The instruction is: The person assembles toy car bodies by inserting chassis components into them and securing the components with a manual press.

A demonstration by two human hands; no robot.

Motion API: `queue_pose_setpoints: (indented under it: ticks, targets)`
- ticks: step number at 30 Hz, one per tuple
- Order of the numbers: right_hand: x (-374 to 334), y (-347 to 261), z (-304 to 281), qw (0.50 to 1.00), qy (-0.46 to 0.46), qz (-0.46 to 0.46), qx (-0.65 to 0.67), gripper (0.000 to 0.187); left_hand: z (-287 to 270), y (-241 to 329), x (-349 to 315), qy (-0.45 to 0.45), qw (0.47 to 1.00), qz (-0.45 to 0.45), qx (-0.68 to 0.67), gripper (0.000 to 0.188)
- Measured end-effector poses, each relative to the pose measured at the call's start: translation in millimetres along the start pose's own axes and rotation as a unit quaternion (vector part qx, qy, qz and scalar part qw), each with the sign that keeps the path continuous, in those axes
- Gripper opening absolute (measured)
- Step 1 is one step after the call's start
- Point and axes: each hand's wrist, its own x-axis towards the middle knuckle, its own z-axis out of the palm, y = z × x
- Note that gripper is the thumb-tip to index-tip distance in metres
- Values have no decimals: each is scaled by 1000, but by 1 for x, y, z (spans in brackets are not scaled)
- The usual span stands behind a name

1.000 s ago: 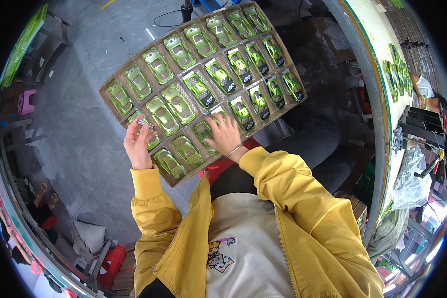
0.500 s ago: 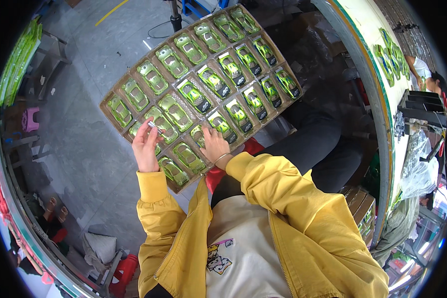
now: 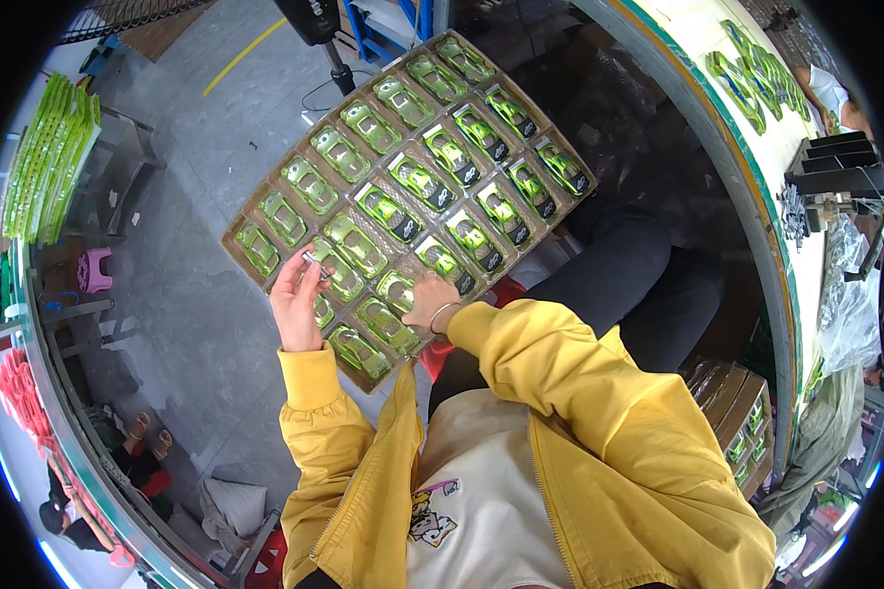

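Note:
A brown cardboard tray (image 3: 546, 117) divided into cells lies tilted across the view, over my lap. Its cells hold green toy car bodies (image 3: 342, 154); several toward the right have black-and-white printed ends (image 3: 464, 169). My left hand (image 3: 297, 302) is above the tray's left part, pinching a small silver-white piece (image 3: 309, 257) between thumb and fingertips; its exact kind is too small to make out. Low in the tray, my right hand (image 3: 434, 300) has its fingers bent down onto a green toy car body (image 3: 397, 290) in its cell. The fingertips there are partly hidden.
A workbench (image 3: 756, 147) with more green pieces curves along the right. Stacked green trays (image 3: 51, 162) stand at far left, near a pink stool (image 3: 94, 270). A black stand (image 3: 339, 74) rises behind the tray. Boxes (image 3: 722, 407) sit beside my legs.
The whole view has shifted, moving the tray slightly right and lower in it. My right hand's fingers have curled more; my left hand still pinches the small piece over the tray.

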Motion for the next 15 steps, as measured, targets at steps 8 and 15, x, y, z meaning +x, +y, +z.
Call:
queue_pose_setpoints:
  ticks: [8, 15]
  targets:
    - [-78, 35, -119, 655, -129, -78, 741, 44, 54, 27, 22, -187, 978, -85, -41, 15]
    - [-149, 98, -176, 483, -100, -159, 856, 50, 181, 77, 19, -424, 895, -139, 8, 11]
